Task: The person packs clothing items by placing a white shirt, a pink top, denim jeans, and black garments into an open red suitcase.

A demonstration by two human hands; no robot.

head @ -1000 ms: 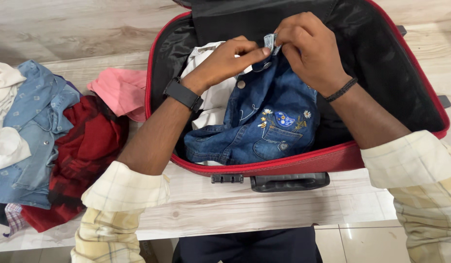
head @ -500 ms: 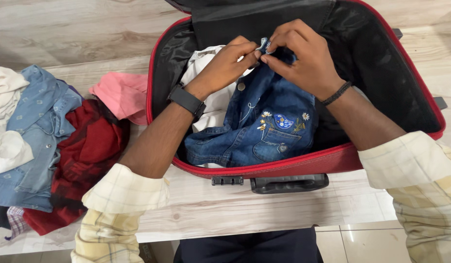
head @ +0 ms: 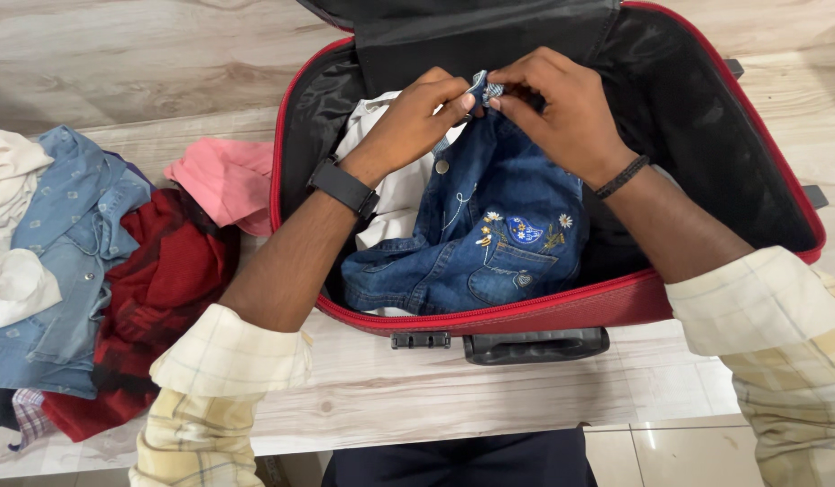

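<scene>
- Left hand (head: pixel 415 117) and right hand (head: pixel 562 113) pinched shut together on top edge of denim jacket (head: pixel 489 234).
- Jacket hanging below the pinch, lower part bunched inside red suitcase (head: pixel 562 311).
- White garment (head: pixel 390 194) under left wrist.
- Clothes pile (head: pixel 101 271) far out beyond left forearm, on table.

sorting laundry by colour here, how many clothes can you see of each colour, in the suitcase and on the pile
Blue denim: 2, the embroidered jacket pinched by the left hand and right hand, and a pale shirt
White or cream: 2
Red: 1
Pink: 1
Total: 6
</scene>
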